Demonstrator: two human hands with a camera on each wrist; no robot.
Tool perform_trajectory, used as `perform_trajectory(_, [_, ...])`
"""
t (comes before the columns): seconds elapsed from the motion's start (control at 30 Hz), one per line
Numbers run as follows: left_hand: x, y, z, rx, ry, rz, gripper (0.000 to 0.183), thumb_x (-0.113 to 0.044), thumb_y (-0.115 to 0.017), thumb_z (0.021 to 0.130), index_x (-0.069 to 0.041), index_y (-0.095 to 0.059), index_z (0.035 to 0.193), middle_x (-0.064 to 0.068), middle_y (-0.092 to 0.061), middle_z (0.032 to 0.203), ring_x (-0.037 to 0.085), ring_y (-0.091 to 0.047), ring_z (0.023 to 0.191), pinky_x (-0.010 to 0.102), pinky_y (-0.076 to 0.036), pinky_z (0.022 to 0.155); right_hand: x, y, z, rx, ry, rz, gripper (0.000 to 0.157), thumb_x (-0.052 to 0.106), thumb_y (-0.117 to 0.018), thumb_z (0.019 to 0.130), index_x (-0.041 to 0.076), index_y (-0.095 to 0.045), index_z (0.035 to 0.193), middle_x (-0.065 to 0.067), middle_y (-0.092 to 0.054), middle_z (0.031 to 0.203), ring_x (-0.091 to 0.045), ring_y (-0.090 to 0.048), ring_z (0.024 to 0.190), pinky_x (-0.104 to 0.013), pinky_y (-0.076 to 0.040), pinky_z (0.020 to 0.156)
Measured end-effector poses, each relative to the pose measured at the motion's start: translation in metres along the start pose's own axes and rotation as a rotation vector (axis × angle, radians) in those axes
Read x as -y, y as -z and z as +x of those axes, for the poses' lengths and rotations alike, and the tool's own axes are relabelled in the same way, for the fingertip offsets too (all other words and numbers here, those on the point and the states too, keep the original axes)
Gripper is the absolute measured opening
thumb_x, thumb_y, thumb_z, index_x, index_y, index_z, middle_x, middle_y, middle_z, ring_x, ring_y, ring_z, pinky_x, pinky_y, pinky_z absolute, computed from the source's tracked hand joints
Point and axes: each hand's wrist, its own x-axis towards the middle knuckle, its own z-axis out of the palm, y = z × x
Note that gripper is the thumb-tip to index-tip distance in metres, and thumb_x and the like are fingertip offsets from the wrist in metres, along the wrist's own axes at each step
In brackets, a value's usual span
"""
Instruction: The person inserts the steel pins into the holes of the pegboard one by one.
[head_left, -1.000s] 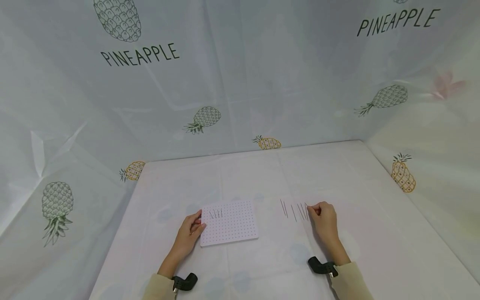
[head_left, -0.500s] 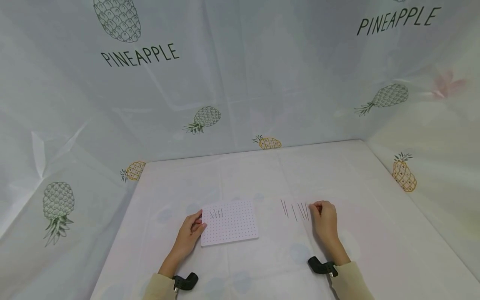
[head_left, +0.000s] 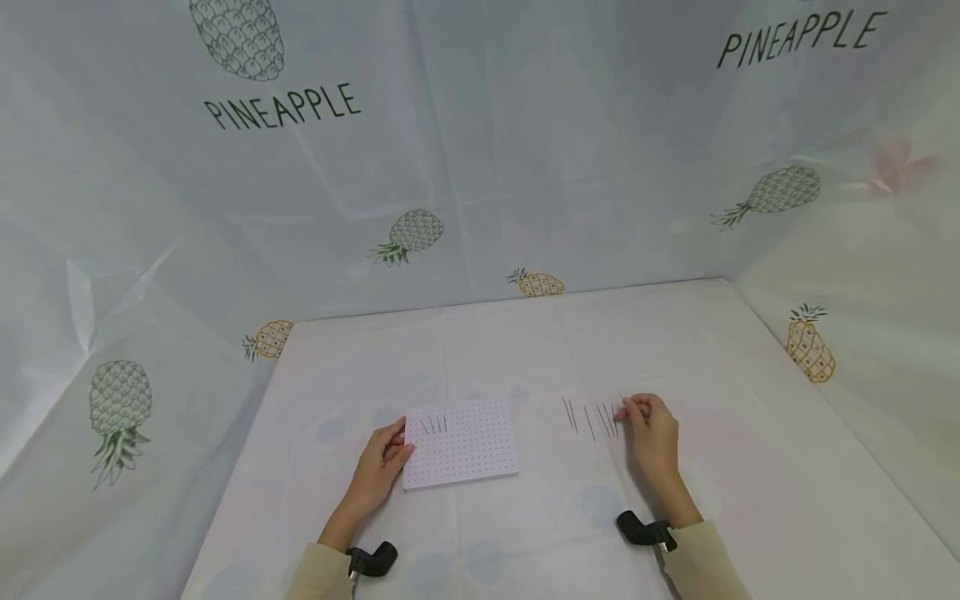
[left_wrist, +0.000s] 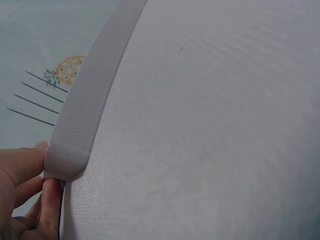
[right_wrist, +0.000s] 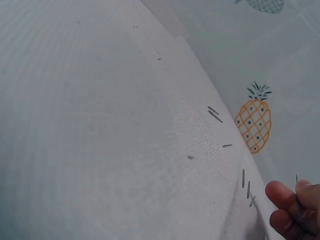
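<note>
In the head view a white board (head_left: 465, 450) with a grid of small holes lies on the table. Several thin dark pins (head_left: 438, 424) stand in its far left part; the left wrist view shows these pins (left_wrist: 39, 89) upright beyond the board's edge (left_wrist: 90, 95). My left hand (head_left: 377, 468) grips the board's left edge between thumb and fingers. To the right of the board my right hand (head_left: 655, 437) pinches one thin pin (right_wrist: 297, 179), its tip jutting past the fingertips. Just left of that hand, several loose pins (head_left: 589, 423) lie in a spread row.
A white cloth covers the table (head_left: 360, 358), whose far edge meets a hanging sheet (head_left: 480, 167) printed with pineapples. More sheet hangs at both sides. Each wrist wears a black camera mount, one on the left (head_left: 372, 561) and one on the right (head_left: 643, 530).
My right hand has shifted slightly away from the row of pins, and a thin pin now shows above its fingertips. The left hand and the board stay as they were.
</note>
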Motion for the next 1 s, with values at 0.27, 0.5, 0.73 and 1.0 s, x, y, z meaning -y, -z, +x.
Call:
perform_trajectory(0.27, [0.001, -0.001, 0.0, -0.018, -0.029, 0.023, 0.053, -0.006, -0.064, 0.097, 0.006, -0.045, 0.145, 0.016, -0.054, 0.12, 0.024, -0.052, 0.105, 0.014, -0.045, 0.091, 0.005, -0.005, 0.004, 0.085, -0.01, 0.16, 0.018, 0.008, -0.063, 0.099, -0.008, -0.069, 0.105, -0.015, -0.073, 0.081, -0.009, -0.066, 0.073, -0.01, -0.046, 0.063])
perform_trajectory(0.5, [0.001, -0.001, -0.001, -0.024, -0.034, 0.029, 0.053, -0.007, -0.066, 0.096, 0.006, -0.046, 0.144, 0.016, -0.055, 0.12, 0.023, -0.052, 0.104, 0.012, -0.045, 0.089, 0.024, -0.007, 0.003, 0.14, -0.049, 0.281, 0.018, 0.004, -0.062, 0.099, -0.013, -0.067, 0.101, -0.022, -0.072, 0.082, -0.019, -0.064, 0.073, -0.015, -0.045, 0.059])
perform_trajectory(0.73, [-0.001, 0.001, -0.001, -0.008, 0.01, 0.023, 0.055, -0.011, -0.065, 0.098, 0.001, -0.045, 0.147, 0.015, -0.054, 0.125, 0.022, -0.051, 0.108, 0.017, -0.045, 0.093, 0.051, -0.002, 0.003, 0.205, -0.061, 0.35, 0.018, 0.001, -0.061, 0.098, -0.016, -0.066, 0.103, -0.03, -0.07, 0.087, -0.029, -0.063, 0.076, -0.018, -0.046, 0.059])
perform_trajectory(1.0, [-0.004, 0.001, -0.001, -0.006, 0.025, 0.012, 0.055, -0.011, -0.065, 0.098, 0.001, -0.045, 0.147, 0.016, -0.053, 0.127, 0.022, -0.051, 0.109, 0.015, -0.045, 0.092, 0.036, -0.022, 0.009, 0.178, -0.053, 0.339, 0.018, 0.007, -0.069, 0.094, -0.011, -0.072, 0.098, -0.019, -0.07, 0.09, -0.006, -0.056, 0.07, -0.014, -0.045, 0.057])
